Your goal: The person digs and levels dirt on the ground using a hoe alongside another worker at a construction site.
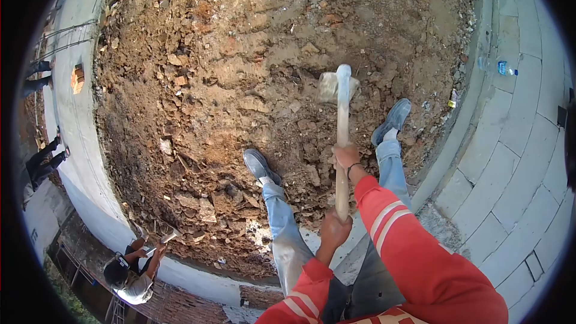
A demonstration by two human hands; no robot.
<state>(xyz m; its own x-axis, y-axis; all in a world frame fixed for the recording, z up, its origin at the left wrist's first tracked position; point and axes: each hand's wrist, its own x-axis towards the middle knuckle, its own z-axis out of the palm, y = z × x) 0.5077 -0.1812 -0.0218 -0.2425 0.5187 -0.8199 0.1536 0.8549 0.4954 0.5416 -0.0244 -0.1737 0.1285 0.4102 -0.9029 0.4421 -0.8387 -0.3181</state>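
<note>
A hoe (342, 117) with a pale wooden handle points away from me over the broken brown soil (252, 102). My right hand (346, 157) is wrapped round the middle of the handle, a dark band at its wrist. Lower down, my left hand (336, 230) grips the handle near its end. The wide, soil-smeared blade (329, 87) is at the far end, close over or on the ground; I cannot tell which. My shoes (260, 165) stand apart on the soil, one to each side of the handle.
A co-worker (129, 276) at the lower left holds a tool over the soil's edge. Other people's legs (43, 162) show at far left. Concrete edging (75, 144) and grey slabs (510, 144) border the soil. A plastic bottle (507, 68) lies on the right slabs.
</note>
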